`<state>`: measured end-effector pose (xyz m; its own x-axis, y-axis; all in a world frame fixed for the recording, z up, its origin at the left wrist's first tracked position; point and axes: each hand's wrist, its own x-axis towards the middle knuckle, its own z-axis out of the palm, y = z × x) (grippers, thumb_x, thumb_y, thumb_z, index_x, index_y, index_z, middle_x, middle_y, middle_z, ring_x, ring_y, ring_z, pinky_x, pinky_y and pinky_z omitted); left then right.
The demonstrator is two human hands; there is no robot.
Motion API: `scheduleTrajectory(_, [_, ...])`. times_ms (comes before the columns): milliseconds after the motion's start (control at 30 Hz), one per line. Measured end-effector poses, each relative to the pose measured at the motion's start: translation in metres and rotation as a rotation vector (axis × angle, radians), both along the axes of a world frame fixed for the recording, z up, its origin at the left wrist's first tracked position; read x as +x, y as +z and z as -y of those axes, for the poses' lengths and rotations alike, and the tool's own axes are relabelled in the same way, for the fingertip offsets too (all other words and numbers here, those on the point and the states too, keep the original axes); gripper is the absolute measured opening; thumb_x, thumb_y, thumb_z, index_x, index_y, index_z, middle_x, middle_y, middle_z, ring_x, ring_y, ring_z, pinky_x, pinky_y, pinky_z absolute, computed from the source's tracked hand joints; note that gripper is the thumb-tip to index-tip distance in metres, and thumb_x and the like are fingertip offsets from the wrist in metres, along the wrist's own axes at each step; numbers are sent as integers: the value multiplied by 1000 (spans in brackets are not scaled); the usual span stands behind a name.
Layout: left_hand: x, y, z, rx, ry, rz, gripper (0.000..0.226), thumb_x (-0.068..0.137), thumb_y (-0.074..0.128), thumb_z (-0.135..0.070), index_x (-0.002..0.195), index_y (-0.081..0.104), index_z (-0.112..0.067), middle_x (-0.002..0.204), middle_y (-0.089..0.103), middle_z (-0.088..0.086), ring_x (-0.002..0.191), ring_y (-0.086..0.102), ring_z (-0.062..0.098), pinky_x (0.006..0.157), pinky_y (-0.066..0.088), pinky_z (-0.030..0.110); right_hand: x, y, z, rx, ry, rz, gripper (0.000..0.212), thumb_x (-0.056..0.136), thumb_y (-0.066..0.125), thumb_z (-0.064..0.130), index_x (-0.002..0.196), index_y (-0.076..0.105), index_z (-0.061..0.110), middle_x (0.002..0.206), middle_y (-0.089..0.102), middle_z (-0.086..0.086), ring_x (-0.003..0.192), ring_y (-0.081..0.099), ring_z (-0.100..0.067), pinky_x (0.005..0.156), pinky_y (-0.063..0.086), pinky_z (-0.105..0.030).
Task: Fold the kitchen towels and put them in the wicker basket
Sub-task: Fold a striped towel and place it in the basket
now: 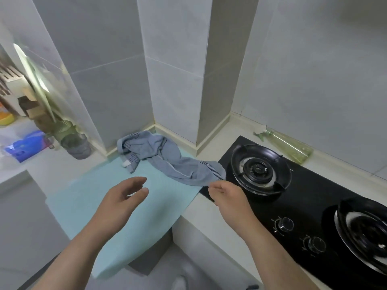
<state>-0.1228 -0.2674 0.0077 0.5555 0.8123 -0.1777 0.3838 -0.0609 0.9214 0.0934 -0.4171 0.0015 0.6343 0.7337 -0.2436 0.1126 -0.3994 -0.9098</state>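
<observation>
A grey-blue kitchen towel (161,155) with dark striped borders lies crumpled at the back of a light turquoise mat (117,208) on the counter. My right hand (226,197) pinches the towel's near right corner, close to the stove's edge. Over the mat hovers my left hand (123,195), fingers spread, holding nothing, a little left of the towel's near end. No wicker basket is in view.
A black gas hob (303,195) with two burners and knobs lies to the right. A green plastic bottle (287,146) lies behind it by the tiled wall. At the left stand a cutting board (35,80), a green holder (65,130) and a blue packet (25,145).
</observation>
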Motion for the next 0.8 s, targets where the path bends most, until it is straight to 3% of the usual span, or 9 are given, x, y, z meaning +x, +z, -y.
scheduleTrajectory(100, [11, -8, -31, -8, 18, -19, 36, 73, 66, -55, 106, 62, -43, 116, 64, -21, 111, 58, -4, 92, 44, 27, 10, -9, -36, -16, 53, -22, 13, 95, 56, 19, 93, 68, 23, 94, 69, 1, 81, 60, -9, 69, 48, -21])
scheduleTrajectory(200, [17, -21, -58, -20, 50, -52, 24, 91, 66, -32, 115, 62, -33, 119, 62, -19, 116, 57, 2, 96, 42, 28, 21, -20, -69, -50, 105, 10, 13, 94, 54, 23, 95, 67, 18, 83, 65, 5, 73, 57, -11, 67, 45, -24])
scheduleTrajectory(333, [19, -40, -90, -74, 66, -106, 27, 91, 65, -35, 118, 63, -31, 119, 64, -15, 115, 58, 5, 93, 44, 28, 34, -39, -116, -116, 167, 58, 17, 90, 53, 24, 74, 56, 25, 64, 52, 11, 58, 47, -6, 53, 34, -14])
scheduleTrajectory(433, [22, -53, -111, -114, 81, -132, 37, 87, 67, -40, 121, 64, -25, 120, 65, -11, 112, 60, 7, 92, 46, 29, 42, -60, -146, -147, 238, 60, 10, 90, 57, 21, 95, 65, 19, 89, 65, 6, 85, 62, -12, 67, 42, -15])
scheduleTrajectory(533, [26, -64, -128, -147, 78, -167, 59, 70, 62, -54, 121, 64, -24, 116, 67, -8, 107, 62, 9, 94, 49, 33, 47, -81, -169, -270, 309, 201, 32, 91, 58, 22, 115, 62, 1, 114, 65, -13, 107, 62, -27, 85, 53, -34])
scheduleTrajectory(600, [28, -73, -139, -164, 62, -189, 68, 64, 60, -62, 120, 64, -25, 116, 67, -8, 107, 61, 11, 97, 49, 36, 47, -95, -180, -310, 365, 269, 18, 88, 55, 21, 87, 61, 4, 86, 63, -16, 77, 62, -30, 68, 52, -38])
scheduleTrajectory(667, [32, -83, -148, -182, 37, -195, 66, 65, 60, -63, 119, 65, -26, 116, 66, -9, 108, 61, 10, 100, 48, 37, 46, -112, -191, -344, 411, 367, 28, 86, 52, 20, 63, 36, 17, 61, 40, -5, 54, 36, -19, 52, 33, -29])
scheduleTrajectory(700, [35, -87, -151, -192, 29, -191, 60, 68, 61, -59, 118, 65, -26, 117, 66, -10, 108, 61, 9, 101, 48, 37, 45, -119, -195, -356, 425, 410, 33, 86, 53, 21, 62, 31, 20, 59, 36, 0, 53, 33, -15, 51, 29, -27])
scheduleTrajectory(800, [42, -100, -159, -228, 4, -194, 40, 78, 63, -50, 113, 65, -29, 113, 66, -11, 107, 61, 10, 102, 47, 37, 40, -135, -205, -439, 433, 548, 22, 88, 58, 29, 72, 48, 18, 72, 58, -2, 66, 55, -22, 56, 41, -29])
